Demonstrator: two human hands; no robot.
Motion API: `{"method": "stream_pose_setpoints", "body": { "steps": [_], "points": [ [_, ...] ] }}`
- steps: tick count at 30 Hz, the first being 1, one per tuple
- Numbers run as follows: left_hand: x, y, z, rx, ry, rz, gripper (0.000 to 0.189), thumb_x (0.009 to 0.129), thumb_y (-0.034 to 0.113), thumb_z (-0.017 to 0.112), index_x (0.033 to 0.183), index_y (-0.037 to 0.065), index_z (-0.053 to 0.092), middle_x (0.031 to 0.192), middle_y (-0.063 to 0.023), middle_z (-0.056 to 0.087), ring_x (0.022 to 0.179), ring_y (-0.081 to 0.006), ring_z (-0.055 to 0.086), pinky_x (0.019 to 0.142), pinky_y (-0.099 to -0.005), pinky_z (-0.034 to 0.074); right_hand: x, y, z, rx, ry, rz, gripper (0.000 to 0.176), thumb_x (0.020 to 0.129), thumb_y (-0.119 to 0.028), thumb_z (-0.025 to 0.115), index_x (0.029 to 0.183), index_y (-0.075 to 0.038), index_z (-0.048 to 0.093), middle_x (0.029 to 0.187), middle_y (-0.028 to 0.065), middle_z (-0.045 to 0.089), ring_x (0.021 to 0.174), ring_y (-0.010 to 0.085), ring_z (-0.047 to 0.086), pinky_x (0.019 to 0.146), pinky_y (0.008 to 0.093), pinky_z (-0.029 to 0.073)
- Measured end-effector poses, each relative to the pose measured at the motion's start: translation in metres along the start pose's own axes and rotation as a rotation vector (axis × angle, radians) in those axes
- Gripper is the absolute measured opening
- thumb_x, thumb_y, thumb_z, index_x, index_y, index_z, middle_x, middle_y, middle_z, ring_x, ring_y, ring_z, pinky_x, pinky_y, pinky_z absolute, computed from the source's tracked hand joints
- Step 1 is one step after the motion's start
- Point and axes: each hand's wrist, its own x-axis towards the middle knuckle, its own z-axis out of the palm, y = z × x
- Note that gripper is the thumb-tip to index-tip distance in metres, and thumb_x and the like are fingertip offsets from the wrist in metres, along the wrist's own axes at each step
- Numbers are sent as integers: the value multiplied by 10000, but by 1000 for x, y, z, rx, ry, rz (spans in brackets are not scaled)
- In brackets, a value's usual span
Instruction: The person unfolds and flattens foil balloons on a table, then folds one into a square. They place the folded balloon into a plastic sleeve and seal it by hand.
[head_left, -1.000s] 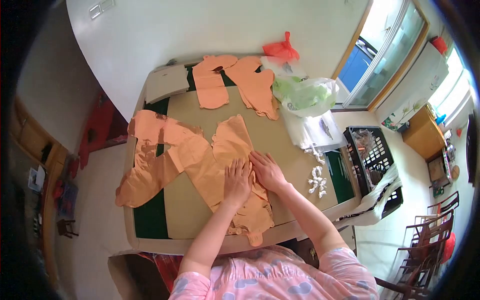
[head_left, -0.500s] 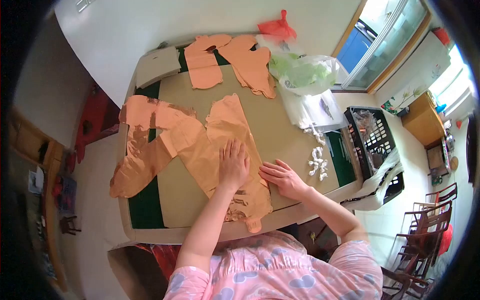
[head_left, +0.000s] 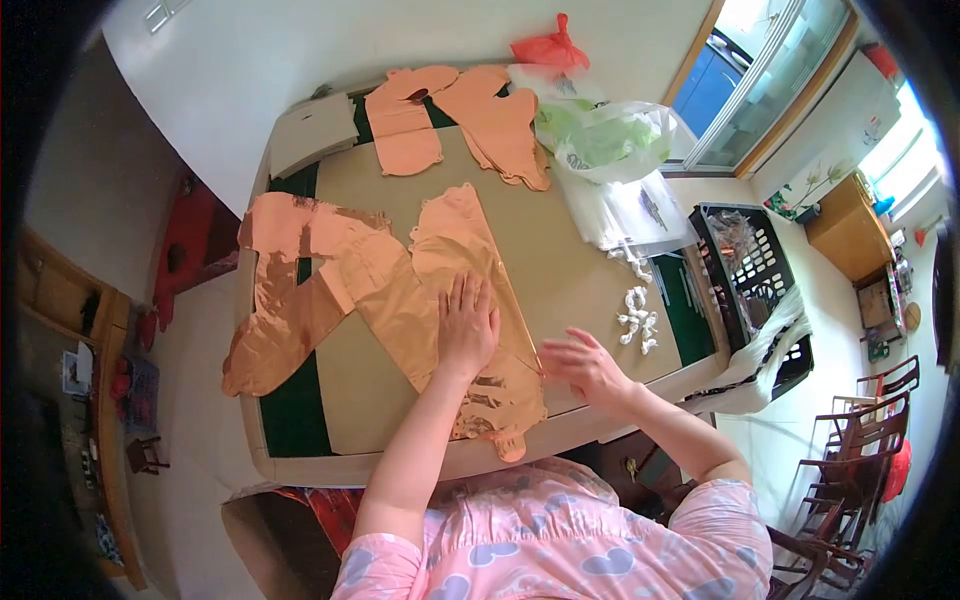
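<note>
**Right hand lifted, left hand left to pin the foil**

And there it is: the foil's right edge has just been let go, the right hand (head_left: 590,370) raised and blurred beside it, fingers parted and loosely bent, nothing seen gripped; whether a fingertip is brushing the edge cannot be told. The left hand (head_left: 466,330) is kept flat, palm down, fingers together, so the orange foil shape (head_left: 405,315) is now steadied from one side only. The bunching seen there a second ago has been smoothed into a long straight edge!

The foil is spread at the near middle of the worktop (head_left: 350,468), over a matte brown board (head_left: 570,260). A thin, glossy, softly creased skin is shown, with rounded lobes, dark crinkled reflections and a small tab at the near end. Flatter, duller foil pieces (head_left: 405,145) are laid at the far side; knotted white bits (head_left: 636,320) are scattered to the right
</note>
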Motion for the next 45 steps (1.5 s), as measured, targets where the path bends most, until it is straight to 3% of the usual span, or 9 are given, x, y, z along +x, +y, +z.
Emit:
{"method": "stream_pose_setpoints", "body": {
  "steps": [5, 12, 15, 18, 21, 27, 36, 39, 45],
  "points": [
    [-1, 1, 1, 49, -17, 14, 491, 937, 259, 475, 1364, 20, 432, 1449, -176, 370, 1393, -336, 268, 1130, -531, 205, 100, 13, 9, 12, 366, 248, 456, 807, -48, 564, 1263, -56, 552, 1360, 110, 511, 1317, 253, 428, 1107, 492, 301],
    [-1, -2, 4, 5, 15, 17, 469, 944, 267, 463, 1345, 26, 450, 1462, -191, 351, 1380, -350, 287, 1113, -527, 232, 138, 48, 57, -71, 416, 361, 401, 870, -92, 490, 1263, -28, 543, 1382, 125, 489, 1322, 257, 418, 1097, 499, 300],
    [1, -3, 0, -132, 101, -9, 442, 932, 216, 488, 1325, 13, 462, 1383, -194, 440, 1337, -351, 355, 1110, -503, 256, 138, 44, 53, -68, 404, 363, 400, 873, -87, 487, 1264, -23, 538, 1380, 127, 491, 1320, 268, 418, 1092, 499, 302],
    [-8, -19, -15, -458, 318, -151, 378, 915, 140, 509, 1262, -10, 500, 1313, -191, 494, 1246, -352, 440, 1052, -461, 345, 138, 46, 55, -88, 406, 343, 407, 868, -83, 494, 1270, -26, 530, 1373, 129, 495, 1309, 277, 427, 1088, 496, 306],
    [-35, -37, -38, -495, 289, -397, 312, 904, 89, 514, 1195, -19, 543, 1236, -185, 542, 1163, -353, 488, 991, -429, 403, 137, 46, 56, -74, 390, 360, 407, 869, -83, 501, 1271, -28, 527, 1372, 128, 494, 1301, 278, 432, 1085, 493, 312],
    [-78, -38, -45, -29, 229, -60, 249, 876, 77, 548, 1107, 5, 605, 1212, -188, 562, 1194, -353, 479, 1002, -441, 398, 137, 47, 56, -63, 419, 351, 368, 888, -101, 510, 1246, -27, 544, 1355, 126, 503, 1284, 274, 444, 1074, 492, 328],
    [-79, -35, -49, 46, 187, -10, 302, 859, 81, 561, 1156, 33, 594, 1292, -206, 504, 1193, -377, 473, 1000, -471, 398, 138, 47, 56, -48, 490, 344, 335, 897, -135, 530, 1210, -25, 577, 1324, 133, 528, 1268, 279, 457, 1071, 482, 335],
    [-78, -38, -51, -333, 222, -248, 334, 887, 88, 547, 1221, 59, 547, 1351, -179, 450, 1216, -337, 465, 982, -448, 416, 140, 47, 55, -53, 492, 342, 335, 899, -143, 532, 1209, -24, 578, 1321, 133, 532, 1270, 278, 457, 1072, 482, 334],
    [-59, -86, -48, -1158, 591, -885, 367, 908, 134, 595, 1242, 30, 484, 1202, -109, 528, 774, -134, 631, 557, -237, 471, 138, 48, 56, -44, 473, 353, 340, 903, -154, 532, 1215, -24, 570, 1324, 135, 526, 1273, 281, 453, 1073, 486, 328]
  ]
}}
